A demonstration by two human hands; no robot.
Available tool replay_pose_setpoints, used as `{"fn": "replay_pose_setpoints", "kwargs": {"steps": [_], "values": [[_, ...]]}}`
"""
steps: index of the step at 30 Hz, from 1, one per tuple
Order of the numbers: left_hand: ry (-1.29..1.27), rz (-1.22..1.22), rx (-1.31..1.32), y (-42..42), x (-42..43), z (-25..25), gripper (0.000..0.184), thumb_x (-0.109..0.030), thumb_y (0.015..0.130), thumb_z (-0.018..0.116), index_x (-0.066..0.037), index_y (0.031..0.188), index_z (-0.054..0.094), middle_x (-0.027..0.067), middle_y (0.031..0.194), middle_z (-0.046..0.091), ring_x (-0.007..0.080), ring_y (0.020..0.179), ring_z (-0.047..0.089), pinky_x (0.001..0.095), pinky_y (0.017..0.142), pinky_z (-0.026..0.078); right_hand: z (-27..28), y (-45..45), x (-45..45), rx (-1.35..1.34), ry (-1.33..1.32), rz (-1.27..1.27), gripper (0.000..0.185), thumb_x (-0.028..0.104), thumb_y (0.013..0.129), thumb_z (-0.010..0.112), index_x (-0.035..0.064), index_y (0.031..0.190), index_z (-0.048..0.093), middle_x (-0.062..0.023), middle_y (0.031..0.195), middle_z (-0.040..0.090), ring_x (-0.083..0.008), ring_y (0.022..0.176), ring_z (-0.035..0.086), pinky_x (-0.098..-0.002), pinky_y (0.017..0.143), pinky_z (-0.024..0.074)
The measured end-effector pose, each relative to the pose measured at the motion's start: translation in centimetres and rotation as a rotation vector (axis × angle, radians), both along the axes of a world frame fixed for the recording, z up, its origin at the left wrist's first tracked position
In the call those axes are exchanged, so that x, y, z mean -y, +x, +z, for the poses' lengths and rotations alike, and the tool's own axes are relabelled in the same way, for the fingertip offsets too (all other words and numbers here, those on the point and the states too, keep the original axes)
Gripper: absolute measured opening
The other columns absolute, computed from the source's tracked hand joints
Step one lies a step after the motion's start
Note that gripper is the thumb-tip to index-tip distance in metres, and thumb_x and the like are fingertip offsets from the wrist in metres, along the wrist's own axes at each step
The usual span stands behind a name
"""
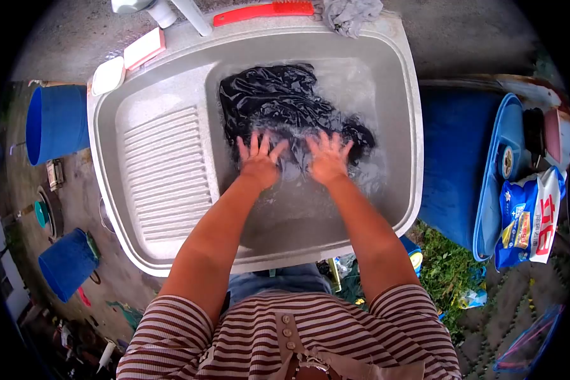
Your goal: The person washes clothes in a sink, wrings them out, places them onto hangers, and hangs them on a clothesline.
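Note:
A dark, wet garment point(269, 95) lies bunched in the water of a grey laundry sink point(386, 82), spread across the deep basin. My left hand point(259, 161) rests at the garment's near edge with its fingers spread. Beside it, my right hand point(327, 158) also has its fingers apart and touches the cloth near its right part. Neither hand grips the fabric. Cloudy water hides the garment's underside and the basin floor. Left of the basin, the sink has a ribbed washboard point(164, 171).
Along the sink's back rim are a red brush point(263, 11), a grey rag point(348, 14), a pink-and-white block point(144, 49) and a white dish point(109, 75). A blue barrel point(453, 164) and a detergent bag point(531, 218) stand at right. Blue buckets point(68, 263) are at left.

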State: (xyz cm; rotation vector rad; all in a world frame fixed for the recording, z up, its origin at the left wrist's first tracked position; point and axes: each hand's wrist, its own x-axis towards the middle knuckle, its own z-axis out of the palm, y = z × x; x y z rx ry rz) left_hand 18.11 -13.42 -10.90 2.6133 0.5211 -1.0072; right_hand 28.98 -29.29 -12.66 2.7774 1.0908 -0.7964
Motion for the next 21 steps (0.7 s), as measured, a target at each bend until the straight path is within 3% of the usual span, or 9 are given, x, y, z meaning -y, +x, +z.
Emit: {"fn": "replay_pose_setpoints", "kwargs": {"steps": [3,5,6,7,9,11,15,19,21], "values": [[-0.092,0.037,0.085,-0.7,-0.7,-0.9,0.066,-0.031,0.091,0.056,-0.036,0.151,0.030,0.0104,0.163,0.007,0.0386,0.149,-0.004,0.0663,0.114,-0.004,1.8,0.9,-0.2,-0.093,-0.056,-0.010,0.056,0.023,0.092,0.057,0.0262,0.146,0.040,-0.0099,0.156,0.029,-0.0412,0.145,0.019,-0.0700,0.112,0.0067],[-0.192,0.077,0.256,-2.1,-1.6,-0.7,0.053,-0.027,0.094,0.053,-0.031,0.146,0.042,0.0151,0.151,0.038,0.0355,0.142,0.030,0.0553,0.115,0.022,1.3,1.9,2.3,-0.213,0.365,-0.095,0.045,0.015,0.091,0.056,0.0212,0.135,0.054,-0.0158,0.143,0.047,-0.0375,0.136,0.038,-0.0537,0.113,0.0273],[-0.499,0.420,0.299,-3.0,-3.2,3.6,0.040,-0.025,0.097,0.048,-0.020,0.137,0.052,0.0210,0.128,0.058,0.0387,0.119,0.054,0.0476,0.100,0.043,5.1,2.5,4.0,-0.446,0.593,-0.443,0.038,0.002,0.089,0.051,0.0165,0.122,0.062,-0.0154,0.122,0.061,-0.0302,0.118,0.056,-0.0365,0.103,0.0397],[-0.432,0.468,0.565,-4.5,-3.4,5.3,0.034,-0.018,0.096,0.051,-0.014,0.129,0.057,0.0233,0.107,0.065,0.0428,0.101,0.060,0.0451,0.089,0.048,7.1,2.3,5.1,-0.312,0.681,-0.440,0.037,-0.004,0.087,0.048,0.0111,0.116,0.064,-0.0121,0.105,0.065,-0.0240,0.101,0.061,-0.0291,0.094,0.0439],[-0.380,0.567,0.621,-6.2,-4.6,10.3,0.030,-0.013,0.096,0.051,-0.009,0.124,0.060,0.0218,0.108,0.066,0.0408,0.101,0.061,0.0441,0.089,0.048,10.0,2.3,7.8,-0.357,0.958,-0.602,0.029,-0.006,0.086,0.050,0.0056,0.110,0.063,-0.0112,0.098,0.066,-0.0210,0.096,0.062,-0.0303,0.091,0.0461],[-0.387,0.598,0.847,-7.8,-6.6,12.7,0.026,-0.009,0.095,0.053,-0.006,0.119,0.062,0.0204,0.105,0.067,0.0376,0.095,0.065,0.0410,0.085,0.050,16.3,2.6,8.5,-0.306,0.951,-0.696,0.028,-0.005,0.090,0.046,0.0038,0.109,0.064,-0.0071,0.097,0.066,-0.0161,0.093,0.060,-0.0281,0.088,0.0462],[-0.541,0.777,1.012,-7.5,-9.9,21.0,0.022,-0.006,0.098,0.048,-0.004,0.115,0.062,0.0112,0.097,0.065,0.0144,0.078,0.062,0.0285,0.064,0.055,23.8,4.1,8.2,-0.397,1.148,-0.705,0.023,-0.003,0.092,0.046,0.0007,0.106,0.064,-0.0053,0.096,0.066,-0.0128,0.090,0.059,-0.0253,0.085,0.0459],[-0.525,0.824,1.159,-6.1,-12.0,30.3,0.024,-0.010,0.100,0.047,-0.004,0.116,0.063,0.0077,0.097,0.064,0.0129,0.079,0.062,0.0288,0.059,0.058,31.9,4.7,4.8,-0.440,1.332,-0.656,0.025,-0.001,0.091,0.047,-0.0004,0.106,0.066,-0.0062,0.099,0.067,-0.0132,0.090,0.061,-0.0251,0.083,0.0473],[-0.604,0.799,1.280,-6.1,-14.0,33.8,0.029,-0.018,0.102,0.045,-0.003,0.124,0.058,0.0077,0.107,0.063,0.0143,0.090,0.064,0.0281,0.067,0.058,36.7,3.9,3.0,-0.482,1.423,-0.587,0.025,-0.001,0.091,0.046,-0.0009,0.106,0.066,-0.0077,0.100,0.068,-0.0140,0.090,0.062,-0.0253,0.083,0.0483]]}}
